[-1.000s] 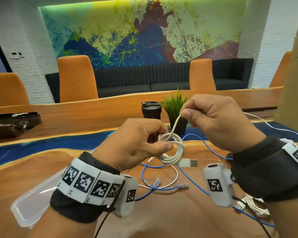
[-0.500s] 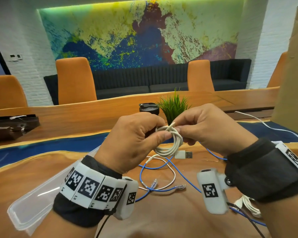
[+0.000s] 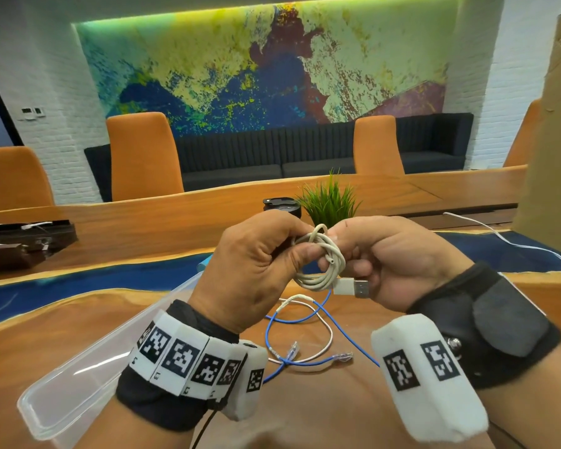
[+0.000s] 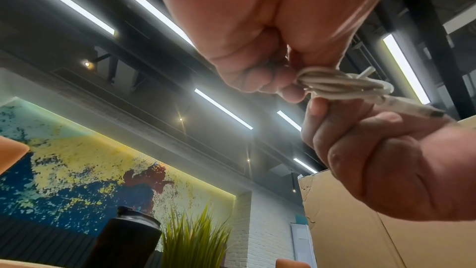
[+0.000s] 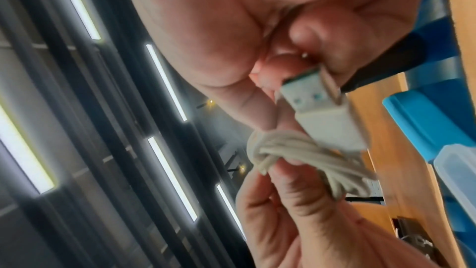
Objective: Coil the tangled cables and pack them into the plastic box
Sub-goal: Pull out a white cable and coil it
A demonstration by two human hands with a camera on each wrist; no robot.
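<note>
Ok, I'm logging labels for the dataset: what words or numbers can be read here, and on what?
"L3": on the left wrist band, under one square code.
Other small marks along that band's lower edge: too small to read.
Square codes on the band and the right wrist block: patterns, no words.
White cable and its USB plug: no print visible.

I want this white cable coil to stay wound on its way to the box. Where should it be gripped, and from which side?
Pinch across the bundled strands of the white cable coil from the left, where the left hand already grips them. The USB plug sticks out loose on the right, so a hold there would probably let the loops spring open.
</note>
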